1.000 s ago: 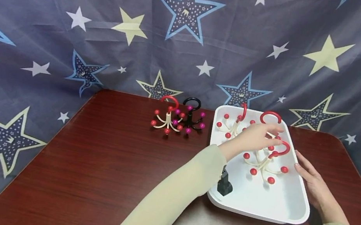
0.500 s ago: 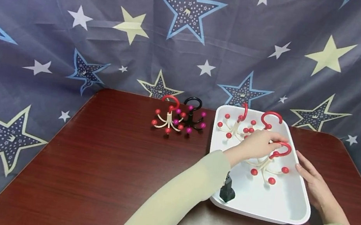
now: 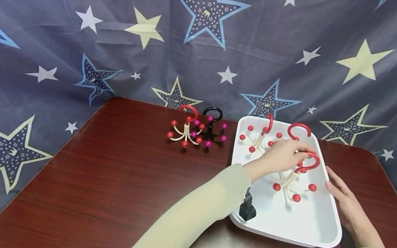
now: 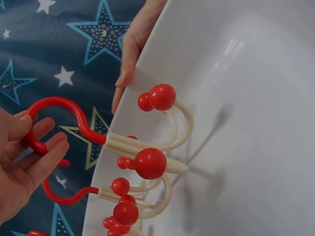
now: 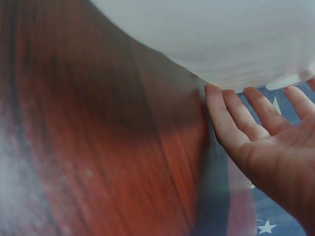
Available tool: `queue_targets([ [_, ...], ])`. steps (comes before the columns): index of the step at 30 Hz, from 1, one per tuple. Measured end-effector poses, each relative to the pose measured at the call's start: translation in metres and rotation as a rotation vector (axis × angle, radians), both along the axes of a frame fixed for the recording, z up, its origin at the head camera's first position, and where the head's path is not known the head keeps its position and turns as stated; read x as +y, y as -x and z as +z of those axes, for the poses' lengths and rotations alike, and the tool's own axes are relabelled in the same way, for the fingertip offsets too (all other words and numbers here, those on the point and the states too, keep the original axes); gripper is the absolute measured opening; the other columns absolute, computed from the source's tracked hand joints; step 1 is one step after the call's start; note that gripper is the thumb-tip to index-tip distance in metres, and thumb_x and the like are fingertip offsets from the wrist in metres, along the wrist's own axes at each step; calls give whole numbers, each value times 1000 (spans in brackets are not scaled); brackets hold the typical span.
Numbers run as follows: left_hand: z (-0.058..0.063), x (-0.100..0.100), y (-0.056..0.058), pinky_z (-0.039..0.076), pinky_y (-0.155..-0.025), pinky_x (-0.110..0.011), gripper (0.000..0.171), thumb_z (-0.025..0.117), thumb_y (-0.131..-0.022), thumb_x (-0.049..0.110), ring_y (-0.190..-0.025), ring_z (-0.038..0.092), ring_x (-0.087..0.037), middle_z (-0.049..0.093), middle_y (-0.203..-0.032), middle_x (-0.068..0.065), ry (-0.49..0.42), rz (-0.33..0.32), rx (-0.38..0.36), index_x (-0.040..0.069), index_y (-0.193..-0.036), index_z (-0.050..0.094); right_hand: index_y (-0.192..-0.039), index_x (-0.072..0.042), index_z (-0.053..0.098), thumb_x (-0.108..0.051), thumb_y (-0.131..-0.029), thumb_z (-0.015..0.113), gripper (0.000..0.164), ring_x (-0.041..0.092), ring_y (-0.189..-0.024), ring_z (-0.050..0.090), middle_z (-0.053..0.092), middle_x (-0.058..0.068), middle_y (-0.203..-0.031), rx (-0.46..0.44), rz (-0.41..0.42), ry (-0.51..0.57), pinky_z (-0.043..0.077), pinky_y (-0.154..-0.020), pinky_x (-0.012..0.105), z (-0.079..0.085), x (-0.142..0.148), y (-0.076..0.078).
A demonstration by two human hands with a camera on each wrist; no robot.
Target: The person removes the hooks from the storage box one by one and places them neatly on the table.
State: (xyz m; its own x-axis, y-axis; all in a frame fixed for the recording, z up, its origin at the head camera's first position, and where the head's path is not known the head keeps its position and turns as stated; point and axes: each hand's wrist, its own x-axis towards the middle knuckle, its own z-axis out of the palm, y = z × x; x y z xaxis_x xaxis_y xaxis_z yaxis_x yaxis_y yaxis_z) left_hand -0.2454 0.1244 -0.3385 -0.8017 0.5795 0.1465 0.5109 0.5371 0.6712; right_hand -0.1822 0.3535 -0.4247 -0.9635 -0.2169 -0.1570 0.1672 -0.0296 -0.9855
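My left hand [image 3: 281, 154] is over the white plastic tub [image 3: 299, 227], its thumb and fingers pinching the red hook of a cream multi-arm hook hanger [image 3: 289, 182] with red ball tips. In the left wrist view that hanger [image 4: 129, 144] hangs from the fingers, its shadow on the tub floor. Behind it in the tub stand two similar red-and-cream hangers, one at the back left [image 3: 258, 142] and one at the back right [image 3: 298, 127], partly hidden by my hand. My right hand [image 3: 350, 206] touches the tub's right outer wall with fingers extended, as the right wrist view also shows.
On the brown table [image 3: 128, 173], left of the tub, another red-and-cream hanger [image 3: 186, 133] stands beside a black hanger [image 3: 211, 130] with magenta tips. A star-patterned cloth [image 3: 111, 32] hangs behind the table's back edge.
My left hand has come down and taken hold of the front hanger's red hook. The hanger has shifted and tilted slightly. The right hand stays at the tub wall.
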Motion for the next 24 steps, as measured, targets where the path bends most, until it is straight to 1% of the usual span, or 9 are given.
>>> queue_targets([
  [2, 6, -4, 0, 40, -66, -8, 29, 55, -91, 25, -72, 53, 1, 62, -107, 16, -19, 5, 23, 28, -119, 61, -147, -29, 9, -24, -97, 40, 59, -5, -89, 59, 52, -30, -103, 1, -2, -1, 52, -69, 23, 0, 0, 0],
  [5, 15, -11, 0, 37, -78, -6, 28, 55, -91, 25, -91, 53, 5, 61, -113, 15, -42, 9, 65, 27, -118, 62, -147, -28, 9, -24, -97, 40, 59, -5, -89, 58, 53, -30, -103, 5, -6, 0, 51, -69, 22, 0, -1, 0],
  [7, 22, -17, 0, 37, -80, -6, 28, 54, -91, 25, -93, 53, 3, 61, -113, 14, -51, 9, 85, 26, -118, 61, -146, -29, 10, -24, -97, 41, 58, -5, -90, 58, 53, -30, -103, 6, -8, 5, 51, -69, 22, 0, -1, 0],
  [10, 30, -27, 0, 37, -78, -6, 28, 54, -91, 24, -89, 53, 2, 61, -112, 13, -59, 14, 115, 25, -118, 61, -146, -29, 12, -23, -97, 41, 57, -5, -91, 58, 53, -30, -104, 10, -5, 16, 51, -69, 21, -1, 0, -1],
  [12, 34, -34, 1, 37, -73, -7, 27, 54, -91, 22, -80, 52, 0, 62, -110, 12, -84, 16, 134, 23, -117, 62, -146, -29, 12, -23, -97, 40, 57, -6, -91, 57, 53, -31, -104, 17, -5, 12, 50, -69, 20, -1, 1, -1],
  [15, 39, -46, 2, 36, -63, -11, 25, 54, -92, 21, -63, 48, -5, 65, -99, 9, -137, 23, 157, 21, -115, 63, -146, -30, 12, -25, -97, 41, 57, -8, -91, 56, 50, -31, -105, 19, -9, -9, 50, -70, 19, 0, 1, -2],
  [18, 43, -60, 3, 36, -56, -16, 25, 52, -93, 21, -54, 43, -9, 63, -84, 6, -172, 36, 154, 22, -114, 63, -146, -31, 13, -27, -96, 41, 57, -8, -92, 56, 49, -30, -105, 12, -12, -26, 50, -71, 19, 0, 0, -1],
  [21, 47, -74, 3, 36, -54, -18, 24, 52, -93, 20, -56, 45, -9, 63, -83, 4, -206, 42, 148, 21, -114, 63, -146, -30, 12, -25, -97, 41, 57, -7, -92, 57, 51, -30, -106, 10, -2, -9, 50, -71, 20, 0, -1, -1],
  [24, 49, -89, 3, 37, -54, -19, 24, 52, -93, 19, -59, 47, -8, 64, -90, 3, -222, 48, 161, 20, -114, 63, -146, -28, 12, -22, -97, 39, 57, -5, -93, 58, 54, -30, -107, 23, 15, 24, 50, -70, 21, 0, -1, -1],
])
